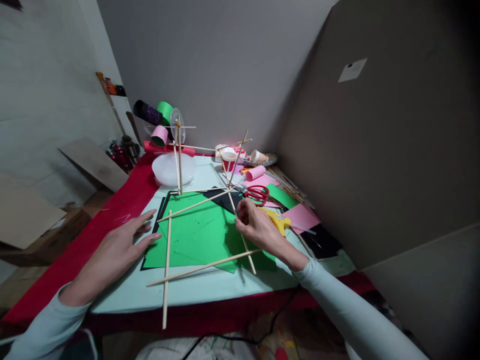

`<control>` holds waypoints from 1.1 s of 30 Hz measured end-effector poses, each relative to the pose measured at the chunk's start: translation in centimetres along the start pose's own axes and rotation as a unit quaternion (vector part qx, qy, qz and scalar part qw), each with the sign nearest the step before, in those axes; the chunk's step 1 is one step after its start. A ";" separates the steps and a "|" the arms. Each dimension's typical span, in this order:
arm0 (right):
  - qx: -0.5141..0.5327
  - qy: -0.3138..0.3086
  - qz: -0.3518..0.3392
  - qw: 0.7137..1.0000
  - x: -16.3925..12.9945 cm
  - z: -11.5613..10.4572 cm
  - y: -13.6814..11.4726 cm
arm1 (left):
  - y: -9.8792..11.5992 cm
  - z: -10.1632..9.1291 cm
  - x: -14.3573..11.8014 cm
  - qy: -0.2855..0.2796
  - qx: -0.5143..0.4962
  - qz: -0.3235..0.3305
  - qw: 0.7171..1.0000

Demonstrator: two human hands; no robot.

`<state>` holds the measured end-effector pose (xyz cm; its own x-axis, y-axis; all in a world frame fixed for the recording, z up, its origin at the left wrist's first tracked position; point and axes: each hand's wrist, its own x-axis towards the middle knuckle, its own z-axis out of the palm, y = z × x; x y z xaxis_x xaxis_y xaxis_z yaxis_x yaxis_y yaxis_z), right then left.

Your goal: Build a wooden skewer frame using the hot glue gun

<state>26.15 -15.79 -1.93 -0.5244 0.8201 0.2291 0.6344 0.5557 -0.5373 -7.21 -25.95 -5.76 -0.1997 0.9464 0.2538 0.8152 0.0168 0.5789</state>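
Thin wooden sticks are joined into an open frame on green paper. My right hand is closed at the right side of the frame, its thumb and fingertips pinched around a slanting wooden stick. To the left, my left hand is open with fingers apart, close to the paper's left edge and holding nothing. A front stick crosses a left stick, whose near end juts past the table edge. Upright sticks rise at the back left, bound near the top.
Right of the frame lie red-handled scissors, a yellow glue gun and pink paper. Behind stand a paper cup and a round translucent lid. Grey panels close off the back and right. A black cable hangs in front.
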 end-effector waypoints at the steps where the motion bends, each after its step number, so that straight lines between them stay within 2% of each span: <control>1: 0.017 0.005 -0.007 1.000 -0.1 0.0 0.0 | 0.1 0.0 0.5 -0.013 -0.013 -0.003 1.000; 6: 0.082 0.003 -0.053 0.995 0.2 0.0 0.1 | 0.6 0.4 2.7 -0.052 -0.027 0.030 0.998; 10: 0.098 0.001 -0.085 0.992 1.0 -0.4 0.0 | 1.0 0.5 3.5 -0.054 -0.031 0.037 0.997; 16: 0.078 0.004 -0.135 0.988 2.6 -3.2 -1.2 | 1.7 -1.5 5.0 -0.045 -0.074 0.053 0.995; 21: -0.002 0.041 -0.187 0.981 5.0 -7.0 -3.6 | 3.0 -4.2 7.4 0.009 -0.098 0.086 0.991; 24: -0.079 0.083 -0.222 0.968 7.0 -8.9 -4.8 | 4.0 -5.1 8.6 0.053 -0.088 0.100 0.990; 26: -0.132 0.105 -0.248 0.954 8.1 -9.7 -5.4 | 4.7 -5.2 9.1 0.063 -0.077 0.110 0.989; 29: -0.200 0.112 -0.287 0.930 9.2 -10.1 -6.0 | 5.2 -4.5 9.2 0.042 -0.066 0.122 0.989; 33: -0.262 0.108 -0.319 0.904 9.0 -9.8 -7.0 | 4.9 -3.5 8.8 0.015 -0.099 0.117 0.988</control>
<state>22.56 -10.98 11.88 -0.7916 0.2851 0.5405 0.4534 0.8670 0.2067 -6.83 -18.70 2.04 -0.0365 0.9066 0.4205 0.7186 -0.2686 0.6414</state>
